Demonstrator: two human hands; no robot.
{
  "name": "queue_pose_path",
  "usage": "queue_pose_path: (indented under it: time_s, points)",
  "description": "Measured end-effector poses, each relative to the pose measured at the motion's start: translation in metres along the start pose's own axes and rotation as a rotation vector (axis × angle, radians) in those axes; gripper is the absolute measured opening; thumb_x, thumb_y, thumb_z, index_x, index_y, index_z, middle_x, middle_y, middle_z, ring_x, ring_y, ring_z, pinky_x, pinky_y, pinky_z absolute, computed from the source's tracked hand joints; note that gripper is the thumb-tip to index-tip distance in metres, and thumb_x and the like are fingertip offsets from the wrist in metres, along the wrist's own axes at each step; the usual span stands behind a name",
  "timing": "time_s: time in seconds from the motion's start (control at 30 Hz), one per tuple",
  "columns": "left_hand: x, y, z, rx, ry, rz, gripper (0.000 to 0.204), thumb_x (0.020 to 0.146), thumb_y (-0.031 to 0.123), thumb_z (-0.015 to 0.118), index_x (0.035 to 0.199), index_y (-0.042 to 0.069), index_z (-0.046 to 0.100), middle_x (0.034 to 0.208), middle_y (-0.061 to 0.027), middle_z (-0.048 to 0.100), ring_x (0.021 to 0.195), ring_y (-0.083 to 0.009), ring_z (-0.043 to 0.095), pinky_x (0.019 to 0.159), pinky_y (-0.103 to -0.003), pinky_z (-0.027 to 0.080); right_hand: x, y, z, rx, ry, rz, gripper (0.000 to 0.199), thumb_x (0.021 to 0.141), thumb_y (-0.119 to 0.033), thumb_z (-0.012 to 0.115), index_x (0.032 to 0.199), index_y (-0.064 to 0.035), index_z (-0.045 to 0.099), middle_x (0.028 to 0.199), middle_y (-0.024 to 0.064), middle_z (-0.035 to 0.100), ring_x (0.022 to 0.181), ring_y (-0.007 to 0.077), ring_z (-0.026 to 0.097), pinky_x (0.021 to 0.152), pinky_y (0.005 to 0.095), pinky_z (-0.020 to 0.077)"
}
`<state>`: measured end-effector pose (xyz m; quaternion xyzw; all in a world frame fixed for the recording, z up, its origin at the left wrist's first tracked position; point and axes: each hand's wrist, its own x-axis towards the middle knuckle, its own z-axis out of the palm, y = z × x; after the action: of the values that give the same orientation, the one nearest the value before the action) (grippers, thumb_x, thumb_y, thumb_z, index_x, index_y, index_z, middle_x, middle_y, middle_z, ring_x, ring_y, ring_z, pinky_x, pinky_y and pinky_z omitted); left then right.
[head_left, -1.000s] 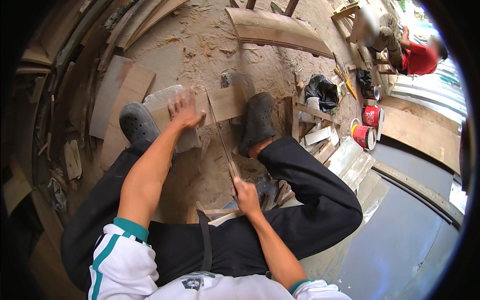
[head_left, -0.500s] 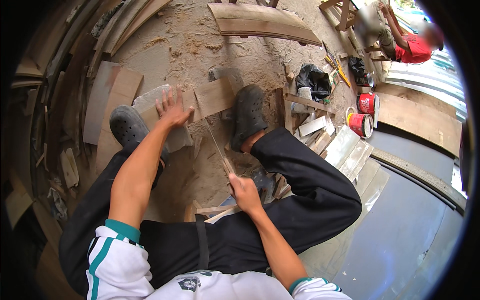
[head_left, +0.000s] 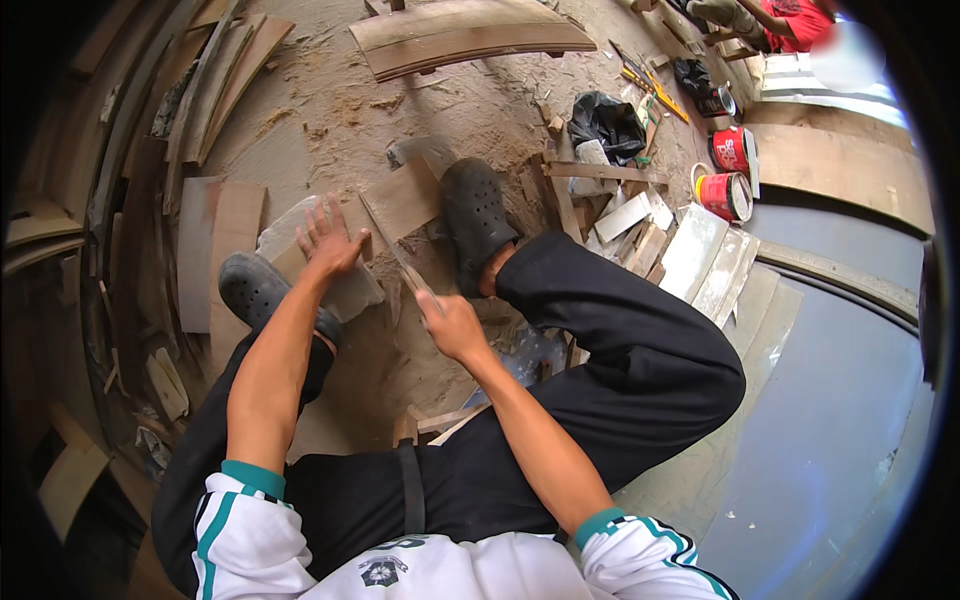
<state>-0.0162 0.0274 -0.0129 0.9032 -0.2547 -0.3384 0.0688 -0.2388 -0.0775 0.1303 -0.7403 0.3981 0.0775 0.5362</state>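
Note:
A flat wooden board (head_left: 405,198) lies across two pale blocks, a nearer block (head_left: 352,292) on the left and a farther block (head_left: 422,150) mostly behind it. My left hand (head_left: 332,238) rests on the board's left part, fingers spread. My right hand (head_left: 450,325) is wrapped round the handle of a handsaw (head_left: 388,238). Its thin blade slants across the board just right of my left hand; the teeth are too small to make out. My right clog (head_left: 476,210) presses against the board's right end, and my left clog (head_left: 252,290) stands beside the nearer block.
Long planks (head_left: 235,90) are stacked along the left. A curved wooden panel (head_left: 470,38) stands ahead. At right are scrap wood (head_left: 625,220), a black plastic bag (head_left: 606,128), a yellow tool (head_left: 665,98), paint cans (head_left: 724,196) and a grey sheet (head_left: 800,440). Another person (head_left: 795,22) sits far right.
My right hand has pushed the saw forward and away from me, so more blade lies over the board. My left hand keeps its place on the board. The view has shifted slightly.

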Motion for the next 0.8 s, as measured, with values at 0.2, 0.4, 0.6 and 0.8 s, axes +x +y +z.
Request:
queue_pose_path:
  time_s: [0.2, 0.4, 0.6, 0.8]
  points:
    - [-0.004, -0.019, -0.009, 0.053, -0.030, -0.070, 0.104, 0.090, 0.065, 0.048, 0.157, 0.015, -0.013, 0.163, -0.0183, -0.015, 0.149, -0.0413, -0.017, 0.114, -0.062, -0.010, -0.066, -0.008, -0.013, -0.007, -0.028, -0.017, 0.057, 0.098, -0.041, 0.049, 0.070, 0.0070, 0.061, 0.066, 0.0310, 0.056, 0.066, 0.0490, 0.058, 0.062, 0.0505, 0.0438]
    - [0.000, 0.006, -0.005, 0.001, -0.025, -0.012, 0.105, 0.089, 0.065, 0.048, 0.156, 0.013, -0.013, 0.163, -0.0195, -0.015, 0.148, -0.0422, -0.018, 0.113, -0.063, -0.010, 0.012, 0.013, 0.006, 0.021, -0.025, -0.012, 0.058, 0.099, -0.043, 0.049, 0.072, 0.0076, 0.061, 0.067, 0.0311, 0.055, 0.063, 0.0484, 0.056, 0.059, 0.0497, 0.0426]
    - [-0.005, -0.019, -0.012, 0.022, -0.017, -0.062, 0.104, 0.089, 0.065, 0.048, 0.157, 0.013, -0.012, 0.162, -0.0202, -0.015, 0.148, -0.0428, -0.018, 0.113, -0.063, -0.010, -0.058, 0.002, -0.012, 0.029, -0.091, -0.012, 0.055, 0.099, -0.040, 0.051, 0.070, 0.0060, 0.061, 0.063, 0.0279, 0.054, 0.060, 0.0425, 0.056, 0.059, 0.0473, 0.0420]
    - [-0.003, 0.009, -0.002, -0.013, -0.028, -0.004, 0.104, 0.089, 0.065, 0.048, 0.157, 0.013, -0.011, 0.163, -0.0200, -0.015, 0.148, -0.0426, -0.018, 0.113, -0.063, -0.010, -0.005, 0.033, 0.004, 0.066, -0.019, -0.025, 0.058, 0.099, -0.042, 0.051, 0.067, 0.0059, 0.057, 0.058, 0.0251, 0.048, 0.052, 0.0342, 0.051, 0.056, 0.0467, 0.0393]
